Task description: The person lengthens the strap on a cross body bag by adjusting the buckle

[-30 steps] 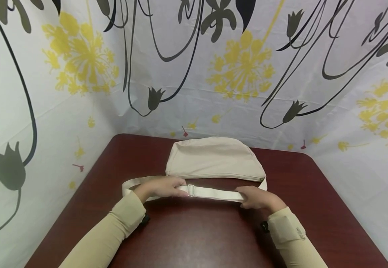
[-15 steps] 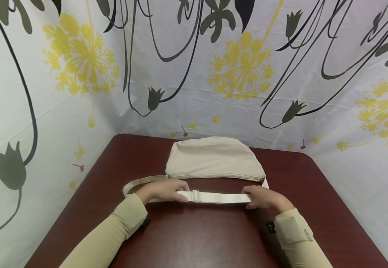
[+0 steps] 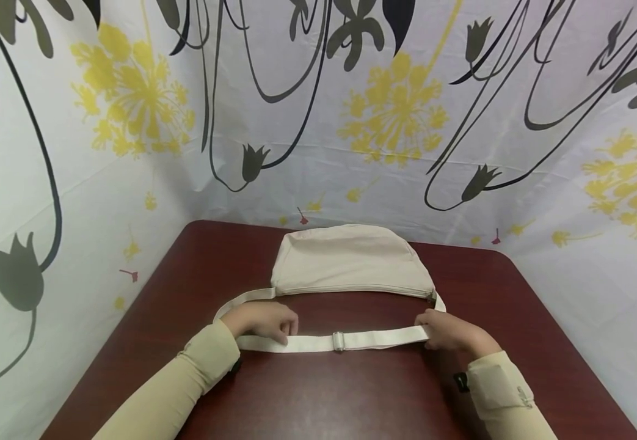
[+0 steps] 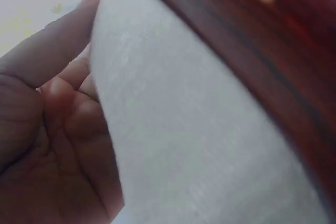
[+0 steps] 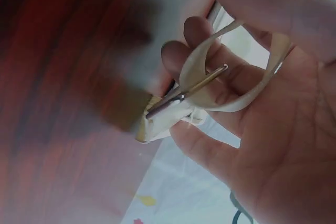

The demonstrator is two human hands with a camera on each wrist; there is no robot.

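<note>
A cream shoulder bag [image 3: 351,256] lies on the table with its zipped edge towards me. Its strap [image 3: 313,344] loops out in front, with a slide buckle [image 3: 338,341] between my hands. My left hand [image 3: 263,319] holds the strap left of the buckle. Up close in the left wrist view, the thumb is at the edge of the broad strap [image 4: 168,108]. My right hand [image 3: 452,333] grips the strap near the bag's right end. In the right wrist view, the strap [image 5: 231,103] curves through the fingers, beside a thin metal piece [image 5: 189,90].
The dark red table [image 3: 318,397] has rounded far corners. Hanging cloth [image 3: 307,122], white with yellow and grey flowers, encloses its back and sides. A small dark device [image 3: 461,382] sits at the right cuff.
The strap between my hands has come nearer to me, and its buckle has shifted right. My right hand has moved right and slightly nearer. More strap shows between the hands.
</note>
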